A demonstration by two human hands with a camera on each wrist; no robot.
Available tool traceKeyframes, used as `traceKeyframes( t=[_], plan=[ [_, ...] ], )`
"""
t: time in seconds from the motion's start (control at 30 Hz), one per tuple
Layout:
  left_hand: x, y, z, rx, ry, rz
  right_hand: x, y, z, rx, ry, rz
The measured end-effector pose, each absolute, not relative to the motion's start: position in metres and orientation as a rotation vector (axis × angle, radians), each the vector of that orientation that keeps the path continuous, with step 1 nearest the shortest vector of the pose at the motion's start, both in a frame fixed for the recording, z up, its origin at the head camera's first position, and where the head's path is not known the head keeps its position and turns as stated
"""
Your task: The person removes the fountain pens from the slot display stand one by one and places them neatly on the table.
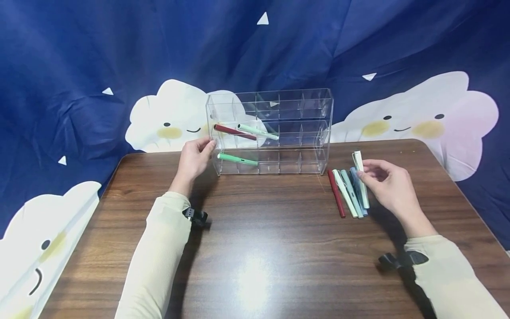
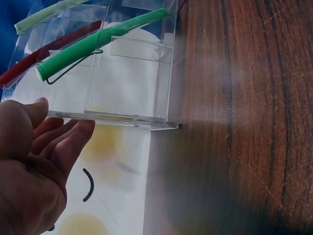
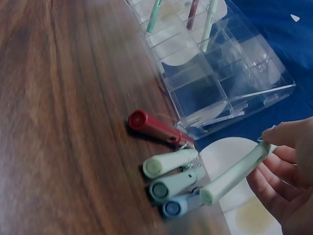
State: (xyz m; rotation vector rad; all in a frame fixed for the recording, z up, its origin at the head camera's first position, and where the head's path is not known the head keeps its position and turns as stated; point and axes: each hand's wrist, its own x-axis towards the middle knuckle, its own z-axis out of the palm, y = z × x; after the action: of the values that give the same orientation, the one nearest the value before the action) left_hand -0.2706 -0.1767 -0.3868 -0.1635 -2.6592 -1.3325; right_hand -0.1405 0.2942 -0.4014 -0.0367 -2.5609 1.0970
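Observation:
A clear acrylic organizer (image 1: 271, 92) with rows of compartments stands at the back of the table. My left hand (image 1: 195, 157) grips its left side wall, thumb and fingers on either side of the edge in the left wrist view. A red pen (image 1: 235, 132) and a pale green pen (image 1: 259, 132) lean in the middle row; a bright green pen (image 2: 73, 58) lies slantwise in the bottom row. Between thumb and fingers, my right hand (image 1: 392, 186) pinches another pale green pen (image 3: 234, 174), raised above the pens on the table.
Beside the organizer's right end, a red pen (image 1: 336, 194), a pale green pen (image 1: 345, 193), a grey-green pen (image 1: 351, 193) and a blue pen (image 3: 178, 205) lie side by side on the brown wooden table (image 1: 271, 221). A blue cloud-patterned curtain (image 1: 159, 40) hangs behind.

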Motion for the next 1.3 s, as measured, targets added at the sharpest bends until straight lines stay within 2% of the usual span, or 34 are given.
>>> traceKeyframes(
  t=[0.6, 1.3],
  plan=[
    [-0.269, -0.178, -0.387, -0.163, -2.663, -1.321, -0.142, 0.320, -0.426, -0.126, -2.758, 0.941],
    [-0.269, -0.176, -0.387, -0.190, -2.651, -1.313, -0.151, 0.317, -0.436, -0.146, -2.866, 0.811]
  ],
)
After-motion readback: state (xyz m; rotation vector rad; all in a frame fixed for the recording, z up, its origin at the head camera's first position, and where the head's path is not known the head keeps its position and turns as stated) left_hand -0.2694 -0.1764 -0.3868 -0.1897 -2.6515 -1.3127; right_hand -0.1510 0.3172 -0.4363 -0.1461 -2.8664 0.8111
